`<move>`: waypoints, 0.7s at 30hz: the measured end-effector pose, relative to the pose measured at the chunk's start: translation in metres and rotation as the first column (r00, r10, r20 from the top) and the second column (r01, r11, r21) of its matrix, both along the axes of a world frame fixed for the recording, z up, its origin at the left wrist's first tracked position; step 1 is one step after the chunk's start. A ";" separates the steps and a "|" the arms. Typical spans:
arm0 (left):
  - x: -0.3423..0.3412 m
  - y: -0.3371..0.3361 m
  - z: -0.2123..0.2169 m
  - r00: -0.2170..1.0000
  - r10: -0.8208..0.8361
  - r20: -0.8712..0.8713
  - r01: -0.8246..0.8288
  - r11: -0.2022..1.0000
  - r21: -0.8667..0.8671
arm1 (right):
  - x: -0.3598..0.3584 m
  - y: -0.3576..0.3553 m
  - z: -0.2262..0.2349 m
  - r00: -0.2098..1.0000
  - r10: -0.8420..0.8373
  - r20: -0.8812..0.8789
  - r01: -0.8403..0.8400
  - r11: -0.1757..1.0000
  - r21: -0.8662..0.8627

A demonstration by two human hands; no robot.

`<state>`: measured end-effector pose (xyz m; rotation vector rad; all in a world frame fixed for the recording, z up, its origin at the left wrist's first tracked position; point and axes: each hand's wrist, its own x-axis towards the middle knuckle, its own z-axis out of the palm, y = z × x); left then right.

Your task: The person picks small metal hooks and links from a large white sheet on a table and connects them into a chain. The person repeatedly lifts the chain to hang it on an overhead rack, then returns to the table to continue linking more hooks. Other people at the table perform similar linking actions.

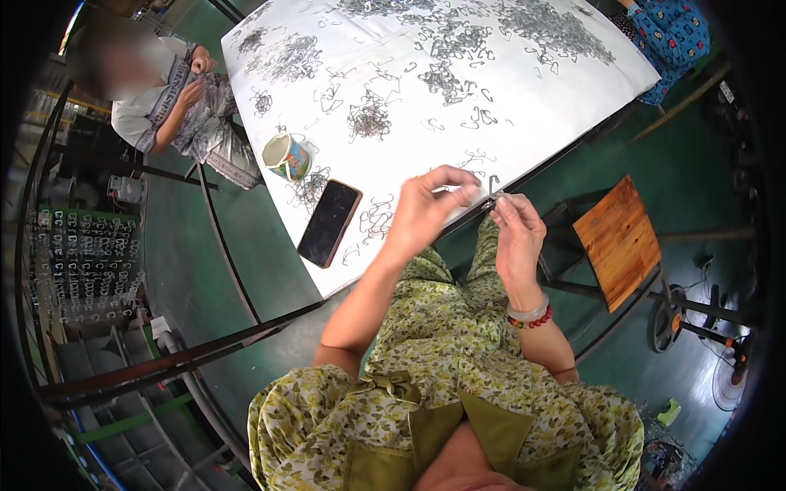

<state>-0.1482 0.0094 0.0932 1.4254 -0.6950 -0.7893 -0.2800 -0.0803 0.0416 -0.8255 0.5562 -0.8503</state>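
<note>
Over the near edge of the white-covered table, both of my hands are raised close together. My right hand [519, 237] pinches a small dark bent metal piece [493, 186] between thumb and fingertips. Just left of it is my left hand [426, 206], its thumb and fingers curled together; whatever they may hold is too small to make out. Loose bent wire pieces [378, 219] lie on the table beside my left hand. A dark-screened phone [330, 223] and a colourful paper cup [286, 158] stand farther left.
Piles of bent metal pieces [454, 41] spread across the white tabletop [409, 155]. A wooden-topped stool [620, 243] is at right. One person [168, 110] sits at left, another [671, 41] at far right. Metal frame bars [217, 237] and a rack of hooks [86, 262] stand left.
</note>
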 end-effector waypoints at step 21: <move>-0.030 -0.006 -0.025 0.989 0.127 0.071 -0.120 0.988 -0.101 | 0.096 -0.128 -0.063 0.765 -0.327 -0.555 -0.372 0.480 -0.795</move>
